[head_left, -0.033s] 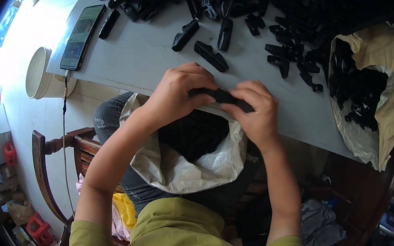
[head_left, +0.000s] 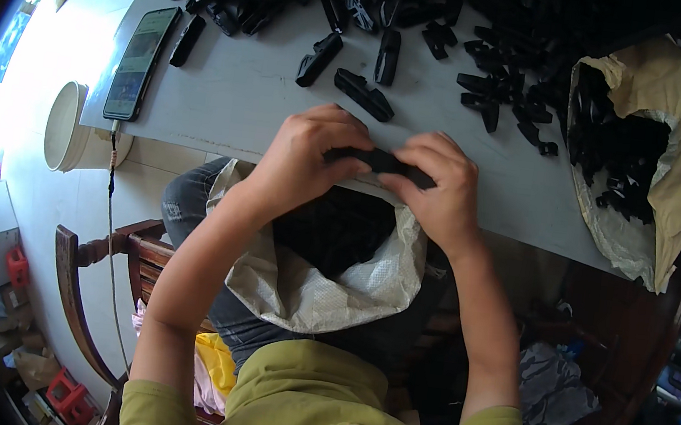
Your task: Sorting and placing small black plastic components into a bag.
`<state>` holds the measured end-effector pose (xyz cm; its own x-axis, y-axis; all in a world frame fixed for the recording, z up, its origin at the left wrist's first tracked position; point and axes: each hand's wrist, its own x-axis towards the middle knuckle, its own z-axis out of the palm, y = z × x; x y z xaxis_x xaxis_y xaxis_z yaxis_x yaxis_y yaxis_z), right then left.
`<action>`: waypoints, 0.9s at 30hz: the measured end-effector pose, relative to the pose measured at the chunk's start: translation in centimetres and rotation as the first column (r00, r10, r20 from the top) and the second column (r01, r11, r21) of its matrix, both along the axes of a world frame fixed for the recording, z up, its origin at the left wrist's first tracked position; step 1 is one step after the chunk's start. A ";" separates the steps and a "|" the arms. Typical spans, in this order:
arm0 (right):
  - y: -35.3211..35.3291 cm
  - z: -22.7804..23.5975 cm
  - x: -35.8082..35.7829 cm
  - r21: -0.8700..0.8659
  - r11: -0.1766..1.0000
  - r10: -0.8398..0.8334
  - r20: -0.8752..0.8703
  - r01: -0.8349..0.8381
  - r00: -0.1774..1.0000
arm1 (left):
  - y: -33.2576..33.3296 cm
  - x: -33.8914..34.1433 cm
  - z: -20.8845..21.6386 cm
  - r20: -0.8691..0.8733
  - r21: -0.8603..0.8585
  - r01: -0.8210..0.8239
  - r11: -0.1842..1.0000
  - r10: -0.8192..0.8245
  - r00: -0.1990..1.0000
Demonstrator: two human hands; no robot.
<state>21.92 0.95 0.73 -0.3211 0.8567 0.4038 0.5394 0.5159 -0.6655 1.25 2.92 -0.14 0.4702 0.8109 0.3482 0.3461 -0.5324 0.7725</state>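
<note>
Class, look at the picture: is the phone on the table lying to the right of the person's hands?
No. The phone lies near the table's left edge, well left of the left hand and the right hand.

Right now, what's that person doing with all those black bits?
A person sits at a grey table holding one long black plastic part between both hands. The left hand grips one end, the right hand the other, just above an open white sack on their lap. More black parts lie on the table, a tan bag holds others, and a phone lies at the left.
</note>
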 end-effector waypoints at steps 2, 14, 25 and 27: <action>0.4 -0.5 0.1 -0.026 1.000 0.017 -0.027 -0.017 0.999 | 0.2 -0.2 -0.1 -0.010 0.016 -0.026 1.000 0.026 1.000; -0.9 -0.8 3.8 -0.169 0.973 -0.195 -0.216 0.160 0.957 | -9.3 2.9 -12.2 -0.474 -0.145 0.104 0.984 -0.161 0.866; -0.7 -1.4 3.9 -0.096 0.981 -0.185 -0.189 0.169 0.964 | -11.6 6.1 -19.3 -0.777 -0.305 0.082 0.949 -0.297 0.555; -0.8 -1.4 3.9 -0.060 0.983 -0.181 -0.197 0.172 0.964 | -11.5 5.0 -19.7 -0.636 -0.303 0.033 0.952 -0.228 0.737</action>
<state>25.85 0.17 -0.67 -0.0792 0.9099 0.4073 0.4724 0.3940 -0.7884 6.28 -8.53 -19.80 0.6082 0.7356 -0.2983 0.7593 -0.4294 0.4891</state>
